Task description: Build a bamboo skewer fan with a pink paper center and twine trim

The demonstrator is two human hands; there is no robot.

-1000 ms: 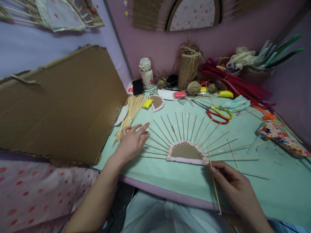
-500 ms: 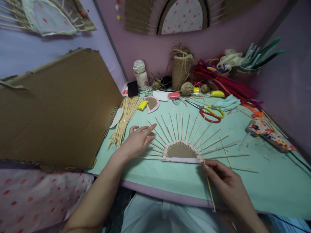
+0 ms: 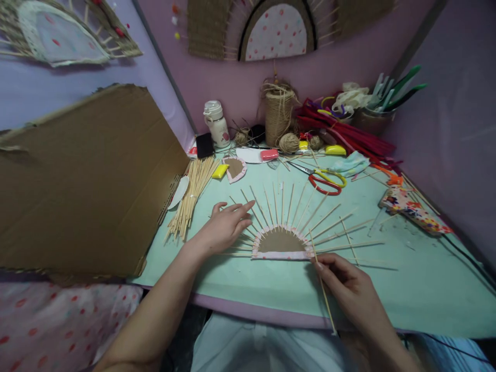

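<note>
Your right hand (image 3: 343,281) pinches a thin stick (image 3: 325,294), lower right.
Your left hand (image 3: 228,225), centre, spreads loose, empty fingers over the fanned sticks (image 3: 253,212).

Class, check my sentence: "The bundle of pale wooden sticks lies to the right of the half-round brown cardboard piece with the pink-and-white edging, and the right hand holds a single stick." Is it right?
Not quite: the head view shows the bundle of pale wooden sticks to the left of the half-round brown cardboard piece. The right hand does hold a single stick.
</note>
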